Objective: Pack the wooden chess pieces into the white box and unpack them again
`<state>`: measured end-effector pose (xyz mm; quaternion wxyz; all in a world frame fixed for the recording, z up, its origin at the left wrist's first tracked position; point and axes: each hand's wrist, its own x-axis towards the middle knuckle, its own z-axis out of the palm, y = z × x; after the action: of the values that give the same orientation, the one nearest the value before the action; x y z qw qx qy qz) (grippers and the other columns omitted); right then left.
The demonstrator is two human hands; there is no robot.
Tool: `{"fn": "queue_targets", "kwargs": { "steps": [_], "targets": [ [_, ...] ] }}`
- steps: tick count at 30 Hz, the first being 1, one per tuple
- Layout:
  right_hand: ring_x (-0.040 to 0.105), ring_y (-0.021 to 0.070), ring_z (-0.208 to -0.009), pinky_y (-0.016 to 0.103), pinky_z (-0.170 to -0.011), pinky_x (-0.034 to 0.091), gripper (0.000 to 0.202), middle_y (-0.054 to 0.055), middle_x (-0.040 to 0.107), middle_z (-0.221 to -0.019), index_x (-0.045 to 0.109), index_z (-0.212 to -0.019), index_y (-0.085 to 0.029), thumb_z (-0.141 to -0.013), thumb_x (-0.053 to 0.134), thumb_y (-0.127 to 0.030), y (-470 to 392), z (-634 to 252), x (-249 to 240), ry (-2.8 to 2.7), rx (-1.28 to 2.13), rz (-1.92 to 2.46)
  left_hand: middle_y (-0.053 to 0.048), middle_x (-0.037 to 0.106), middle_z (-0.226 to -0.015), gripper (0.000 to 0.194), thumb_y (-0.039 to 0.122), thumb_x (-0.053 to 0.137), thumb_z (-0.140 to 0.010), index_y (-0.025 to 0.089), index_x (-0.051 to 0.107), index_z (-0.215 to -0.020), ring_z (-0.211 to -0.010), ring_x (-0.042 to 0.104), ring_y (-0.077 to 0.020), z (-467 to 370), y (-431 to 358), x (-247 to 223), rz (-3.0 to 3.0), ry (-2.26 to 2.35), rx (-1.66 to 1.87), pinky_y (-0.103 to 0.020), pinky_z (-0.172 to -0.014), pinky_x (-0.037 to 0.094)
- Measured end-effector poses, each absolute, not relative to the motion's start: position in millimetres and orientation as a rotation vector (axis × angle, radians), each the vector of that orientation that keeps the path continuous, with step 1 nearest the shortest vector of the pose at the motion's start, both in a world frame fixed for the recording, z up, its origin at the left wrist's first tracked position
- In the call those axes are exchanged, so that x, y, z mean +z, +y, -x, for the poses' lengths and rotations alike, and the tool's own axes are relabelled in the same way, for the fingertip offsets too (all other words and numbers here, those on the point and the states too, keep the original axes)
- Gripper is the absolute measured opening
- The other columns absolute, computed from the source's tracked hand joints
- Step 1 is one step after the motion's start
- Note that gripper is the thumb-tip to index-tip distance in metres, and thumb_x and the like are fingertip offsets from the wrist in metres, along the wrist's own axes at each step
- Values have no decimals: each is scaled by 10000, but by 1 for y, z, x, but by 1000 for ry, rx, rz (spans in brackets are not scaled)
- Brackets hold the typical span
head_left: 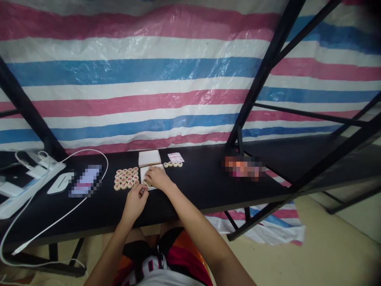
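Note:
My right hand (157,177) reaches over an open white box (152,187), its fingers bent down among the round pieces inside. What its fingertips grip, if anything, is hidden. At the box's near left corner, my left hand (137,200) is closed with its fingertips together; I cannot make out what is in them. To the left of the box, wooden Chinese chess pieces (124,179) with red characters lie flat in a grid of several rows. A short row of Chinese chess pieces (173,164) with dark characters lies to the right of the box.
The white box lid (149,158) sits behind the box, with a printed paper slip (176,157) to its right. On the left are a blurred-out phone-like object (86,180), a white device (60,183), a power strip (32,186) and a looping white cable (59,216). Black metal posts frame the black table.

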<state>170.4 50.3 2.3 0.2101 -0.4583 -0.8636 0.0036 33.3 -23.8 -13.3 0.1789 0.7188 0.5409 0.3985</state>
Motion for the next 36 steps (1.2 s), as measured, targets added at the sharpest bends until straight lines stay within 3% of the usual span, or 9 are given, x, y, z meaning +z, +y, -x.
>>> {"fn": "queue_targets", "kwargs": {
  "steps": [13, 21, 36],
  "targets": [
    [519, 177, -932, 307, -894, 371, 204, 78, 595, -914, 629, -962, -155, -879, 444, -177, 48, -172, 2, -2315, 19, 1132, -9, 578, -751, 158, 233, 440, -768, 192, 592, -769, -601, 521, -131, -34, -25, -14, -2019, 1534, 1131, -261, -628, 423],
    [562, 136, -890, 253, -839, 406, 227, 37, 631, -975, 623, -998, -190, -848, 461, -134, 46, -175, 2, -2150, 310, 1122, -5, 579, -743, 165, 235, 436, -761, 194, 595, -769, -598, 525, -131, -33, -25, -13, -2022, 1539, 1122, -258, -625, 427],
    [550, 118, -805, 239, -800, 413, 221, 25, 601, -920, 627, -994, -192, -845, 465, -163, 44, -176, 5, -2081, 360, 1126, -1, 567, -742, 155, 219, 443, -758, 192, 596, -763, -588, 523, -126, -34, -26, -13, -2018, 1529, 1134, -246, -608, 426]
  ]
}}
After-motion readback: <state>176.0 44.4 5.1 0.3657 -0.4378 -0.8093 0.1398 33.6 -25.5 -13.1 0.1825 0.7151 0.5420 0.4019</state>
